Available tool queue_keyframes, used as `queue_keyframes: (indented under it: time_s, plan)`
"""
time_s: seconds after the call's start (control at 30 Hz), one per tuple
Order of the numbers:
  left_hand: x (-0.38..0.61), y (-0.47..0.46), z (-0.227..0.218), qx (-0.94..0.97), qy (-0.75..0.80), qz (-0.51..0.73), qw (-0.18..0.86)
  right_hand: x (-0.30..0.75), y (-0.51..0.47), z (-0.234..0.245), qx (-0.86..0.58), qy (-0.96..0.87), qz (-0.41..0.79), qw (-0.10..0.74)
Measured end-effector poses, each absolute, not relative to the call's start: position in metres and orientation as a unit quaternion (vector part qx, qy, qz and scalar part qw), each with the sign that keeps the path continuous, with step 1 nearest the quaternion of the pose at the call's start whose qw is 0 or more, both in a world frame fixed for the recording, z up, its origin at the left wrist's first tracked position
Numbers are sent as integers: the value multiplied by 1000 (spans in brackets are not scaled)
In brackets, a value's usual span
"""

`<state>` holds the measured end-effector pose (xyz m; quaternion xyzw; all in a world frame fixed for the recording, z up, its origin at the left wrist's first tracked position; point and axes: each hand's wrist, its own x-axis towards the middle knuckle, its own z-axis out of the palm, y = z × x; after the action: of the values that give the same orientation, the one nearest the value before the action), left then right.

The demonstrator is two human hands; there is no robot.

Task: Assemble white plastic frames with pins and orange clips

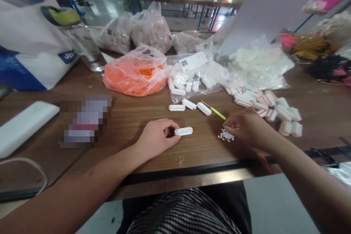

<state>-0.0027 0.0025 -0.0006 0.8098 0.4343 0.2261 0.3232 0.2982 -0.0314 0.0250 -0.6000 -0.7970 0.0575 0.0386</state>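
Observation:
Between thumb and fingers, my left hand (157, 137) grips one end of a small white plastic connector housing (183, 131), whose upper face shows rows of tiny holes. Over to the right, my right hand (245, 126) has its fingers pinched together just above a little pile of tiny white pins (226, 135); whatever sits in the fingertips is too small to make out. Behind the held housing lie three similar white housings (177, 107). A pick with a yellow-green handle (218, 113) and thin metal tip rests beside them.
A heap of white housings with orange strips (270, 104) lies right. Behind stand a bag of orange parts (137, 73), a labelled bag of white housings (194, 76) and a bag of pale parts (257, 62). A water bottle (82, 44) and white power bank (27, 126) are left.

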Motion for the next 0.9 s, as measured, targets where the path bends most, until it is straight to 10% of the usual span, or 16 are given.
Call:
queue_keyframes:
  time_s: [0.9]
  plan:
    - [-3, 3, -4, 812, 430, 233, 320, 314, -22, 23, -582, -801, 115, 82]
